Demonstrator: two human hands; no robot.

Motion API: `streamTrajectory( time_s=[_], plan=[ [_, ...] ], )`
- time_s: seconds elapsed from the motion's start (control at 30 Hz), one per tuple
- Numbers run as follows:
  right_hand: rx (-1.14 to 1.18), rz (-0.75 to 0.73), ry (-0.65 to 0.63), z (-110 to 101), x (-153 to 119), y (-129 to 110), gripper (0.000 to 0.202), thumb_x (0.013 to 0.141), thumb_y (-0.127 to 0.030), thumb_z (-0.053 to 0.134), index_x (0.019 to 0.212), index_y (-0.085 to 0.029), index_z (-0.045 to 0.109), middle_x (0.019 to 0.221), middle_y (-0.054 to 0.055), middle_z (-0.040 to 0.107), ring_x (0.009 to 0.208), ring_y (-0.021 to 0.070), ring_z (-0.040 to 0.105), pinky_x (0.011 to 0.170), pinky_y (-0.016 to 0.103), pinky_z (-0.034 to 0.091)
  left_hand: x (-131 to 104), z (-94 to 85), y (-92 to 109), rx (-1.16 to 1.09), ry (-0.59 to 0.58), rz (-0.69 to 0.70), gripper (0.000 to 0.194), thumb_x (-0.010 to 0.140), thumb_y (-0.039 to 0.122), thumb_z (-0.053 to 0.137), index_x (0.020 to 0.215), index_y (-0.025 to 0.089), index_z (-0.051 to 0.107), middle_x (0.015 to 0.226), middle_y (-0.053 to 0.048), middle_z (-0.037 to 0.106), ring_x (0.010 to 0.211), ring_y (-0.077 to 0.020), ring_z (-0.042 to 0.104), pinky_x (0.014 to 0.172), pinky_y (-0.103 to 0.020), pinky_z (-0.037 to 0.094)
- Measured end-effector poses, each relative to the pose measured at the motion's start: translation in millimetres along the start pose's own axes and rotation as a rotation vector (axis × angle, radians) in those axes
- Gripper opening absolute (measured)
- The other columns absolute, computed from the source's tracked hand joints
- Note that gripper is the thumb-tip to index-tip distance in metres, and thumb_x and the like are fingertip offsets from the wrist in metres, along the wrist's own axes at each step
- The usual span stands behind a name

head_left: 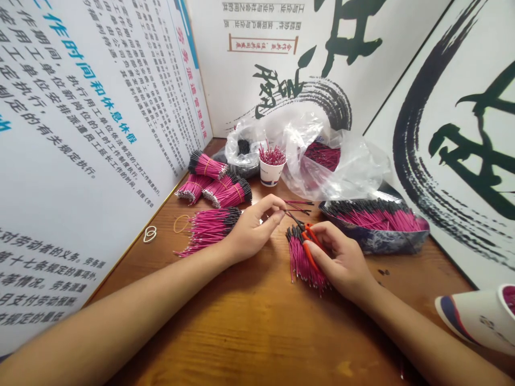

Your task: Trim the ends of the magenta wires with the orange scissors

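Observation:
My left hand (257, 224) is closed in a pinch, with what seems to be a thin wire between thumb and fingertips. My right hand (341, 260) grips pliers with orange handles (311, 246); their dark jaws reach the left fingertips. Just beyond the jaws, a few loose pink wires with black ends (300, 203) lie on the table. Beneath the pliers and right hand spreads a pile of the same wires (300, 260). Beside my left wrist rests another heap of pink wires (209, 228), its black ends toward the hand.
Rubber-banded wire bundles (227, 187) lie at back left, near loose rubber bands (149, 234). A paper cup of wires (272, 171) stands between plastic bags (341, 171). At right are a wire-filled tray (386, 241) and a tilted paper cup (470, 316). Printed panels enclose the table (241, 332).

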State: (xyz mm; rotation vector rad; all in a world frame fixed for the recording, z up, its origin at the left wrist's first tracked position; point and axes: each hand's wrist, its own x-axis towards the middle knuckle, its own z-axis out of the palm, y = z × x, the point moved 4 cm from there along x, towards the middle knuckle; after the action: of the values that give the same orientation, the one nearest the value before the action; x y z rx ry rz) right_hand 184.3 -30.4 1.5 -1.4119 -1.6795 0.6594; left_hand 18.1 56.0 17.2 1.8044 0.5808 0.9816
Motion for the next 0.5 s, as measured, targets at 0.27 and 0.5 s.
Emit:
streamTrajectory(
  time_s=[0.27,0.5],
  plan=[
    [0.012,-0.009,0.001,1.0,-0.9,1.1,0.009,0.095,-0.031,0.055,0.095,-0.023,0.055,0.07,-0.002,0.058,0.06,0.0142,0.054,0.057,0.025,0.044,0.4,1.3,2.7,-0.018,-0.001,0.002,0.006,0.092,0.024,0.05,0.09,0.019,0.054,0.071,0.004,0.044,0.067,-0.0116,0.042,0.065,-0.026,0.036],
    [0.017,-0.014,0.0,0.1,0.0,-1.4,0.008,0.095,-0.031,0.055,0.094,-0.023,0.058,0.067,-0.003,0.055,0.057,0.0132,0.051,0.054,0.024,0.041,1.0,1.5,3.3,-0.034,-0.01,-0.007,0.006,0.092,0.022,0.05,0.089,0.019,0.053,0.071,0.004,0.044,0.065,-0.011,0.042,0.064,-0.026,0.036]
  ],
)
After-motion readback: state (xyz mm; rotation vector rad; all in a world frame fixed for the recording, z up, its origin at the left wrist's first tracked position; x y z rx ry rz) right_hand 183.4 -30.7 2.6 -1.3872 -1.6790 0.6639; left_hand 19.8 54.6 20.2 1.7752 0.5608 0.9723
